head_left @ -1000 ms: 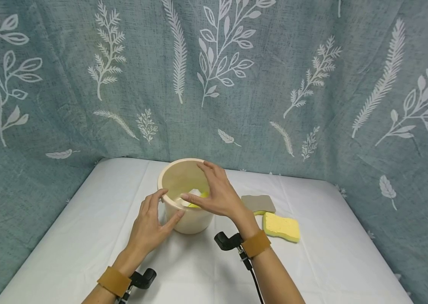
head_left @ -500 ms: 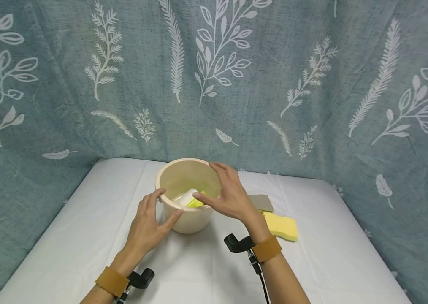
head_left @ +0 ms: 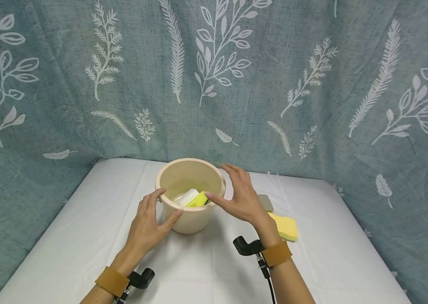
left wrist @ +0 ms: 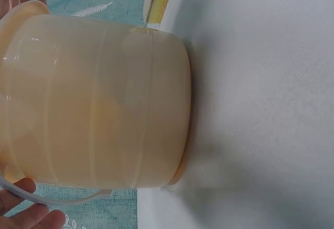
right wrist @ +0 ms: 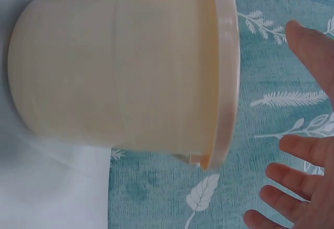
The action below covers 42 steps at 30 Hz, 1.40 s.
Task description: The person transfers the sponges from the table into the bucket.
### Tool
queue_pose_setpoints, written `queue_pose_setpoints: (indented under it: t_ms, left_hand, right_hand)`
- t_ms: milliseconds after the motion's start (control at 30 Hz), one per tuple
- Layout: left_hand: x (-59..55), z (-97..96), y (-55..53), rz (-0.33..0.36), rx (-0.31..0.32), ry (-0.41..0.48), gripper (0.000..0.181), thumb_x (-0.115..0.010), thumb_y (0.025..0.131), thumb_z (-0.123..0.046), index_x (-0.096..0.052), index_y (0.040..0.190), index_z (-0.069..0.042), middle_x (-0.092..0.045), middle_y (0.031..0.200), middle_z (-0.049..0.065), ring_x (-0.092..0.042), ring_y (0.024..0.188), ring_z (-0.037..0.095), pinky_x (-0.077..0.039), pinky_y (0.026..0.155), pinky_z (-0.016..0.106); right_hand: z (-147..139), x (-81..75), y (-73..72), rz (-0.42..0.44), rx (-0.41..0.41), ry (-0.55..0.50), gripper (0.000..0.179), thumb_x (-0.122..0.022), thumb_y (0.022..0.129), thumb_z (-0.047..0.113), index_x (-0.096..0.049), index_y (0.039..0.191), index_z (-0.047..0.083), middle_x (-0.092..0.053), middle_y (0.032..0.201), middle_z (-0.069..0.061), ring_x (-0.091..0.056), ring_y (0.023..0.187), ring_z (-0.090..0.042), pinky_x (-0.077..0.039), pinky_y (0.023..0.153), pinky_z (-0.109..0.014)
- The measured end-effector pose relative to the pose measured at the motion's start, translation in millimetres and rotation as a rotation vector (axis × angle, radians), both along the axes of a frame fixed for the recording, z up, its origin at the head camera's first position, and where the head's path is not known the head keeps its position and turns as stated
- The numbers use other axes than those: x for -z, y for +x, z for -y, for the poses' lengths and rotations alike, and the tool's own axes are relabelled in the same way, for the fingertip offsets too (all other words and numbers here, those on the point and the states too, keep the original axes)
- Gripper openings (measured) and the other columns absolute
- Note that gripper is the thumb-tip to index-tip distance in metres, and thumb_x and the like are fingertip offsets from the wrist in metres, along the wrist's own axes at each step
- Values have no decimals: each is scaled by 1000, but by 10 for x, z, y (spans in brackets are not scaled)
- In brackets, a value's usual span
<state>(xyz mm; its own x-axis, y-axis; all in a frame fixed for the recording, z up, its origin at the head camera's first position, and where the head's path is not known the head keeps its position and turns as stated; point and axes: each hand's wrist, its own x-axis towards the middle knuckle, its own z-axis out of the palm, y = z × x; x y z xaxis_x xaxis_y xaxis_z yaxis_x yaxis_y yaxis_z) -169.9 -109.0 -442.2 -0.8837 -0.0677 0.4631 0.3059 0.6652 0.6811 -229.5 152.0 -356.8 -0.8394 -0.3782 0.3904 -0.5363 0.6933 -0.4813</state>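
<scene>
A cream plastic bucket (head_left: 190,220) stands upright on the white-covered table. My left hand (head_left: 147,226) grips its rim at the left, fingers by the handle (left wrist: 78,200) and thumb at the front. Inside the bucket lie a white block-like thing (head_left: 188,196) and a bright yellow thing (head_left: 199,200), both partly hidden by the rim. My right hand (head_left: 242,196) is at the bucket's right side with fingers spread, holding nothing. In the right wrist view its fingers (right wrist: 292,179) are apart from the rim (right wrist: 227,72).
To the right, partly behind my right arm, lie a yellow sponge (head_left: 287,228) and a grey-topped sponge (head_left: 265,202). A teal curtain with white leaf prints (head_left: 199,84) hangs behind the table (head_left: 191,270). A black cable (head_left: 271,291) runs along my right forearm.
My right hand has drawn back to the right from over the bucket's opening, showing more of the white and yellow things inside. The left hand keeps its hold on the rim.
</scene>
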Motion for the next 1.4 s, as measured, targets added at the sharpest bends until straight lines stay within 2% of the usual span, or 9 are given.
queue_pose_setpoints:
  t_ms: [733,1133,1400]
  left_hand:
    - [9,4,3,16,2,4,78,-74,91,-52,-42,150,-13,-49,143,17,-49,128,33,-49,94,60]
    - [13,-2,6,12,2,8,78,-74,91,-51,-41,151,-13,-49,143,18,-49,129,34,-49,94,61]
    - [13,-1,7,6,3,7,78,-75,91,-50,-42,151,-12,-49,142,18,-50,128,34,-49,94,60]
  right_hand:
    - [-489,168,117,50,125,-14,89,-77,87,55,-40,156,13,-35,159,-13,-31,145,-35,-37,107,-66]
    - [-824,359,148,50,166,19,86,-77,89,50,-40,156,10,-35,158,-18,-30,145,-39,-36,107,-69]
    - [-1068,534,181,74,221,25,84,-76,90,48,-40,154,5,-37,155,-23,-32,142,-44,-35,106,-71]
